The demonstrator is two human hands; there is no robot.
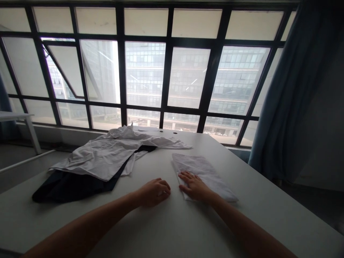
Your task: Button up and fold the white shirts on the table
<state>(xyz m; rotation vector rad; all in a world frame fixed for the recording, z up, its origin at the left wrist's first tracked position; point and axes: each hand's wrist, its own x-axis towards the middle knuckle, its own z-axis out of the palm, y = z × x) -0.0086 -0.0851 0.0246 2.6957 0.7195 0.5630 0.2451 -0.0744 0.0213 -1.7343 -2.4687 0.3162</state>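
Observation:
My left hand [156, 192] rests on the white table [172, 229] with its fingers curled, holding nothing. My right hand [195, 186] lies flat on a folded white cloth [208, 173], its fingers spread across the cloth's near left part. A crumpled white shirt [104, 156] lies to the left of my hands, partly on top of a dark navy garment [75, 187]. A shirt sleeve stretches right toward the far end of the table. Neither hand touches the shirt.
The table's far end stands against a wide window with dark frames, and buildings show outside. A blue curtain [279, 89] hangs at the right. A small white table [18, 122] stands at the far left. Several small dark marks lie near the far table edge.

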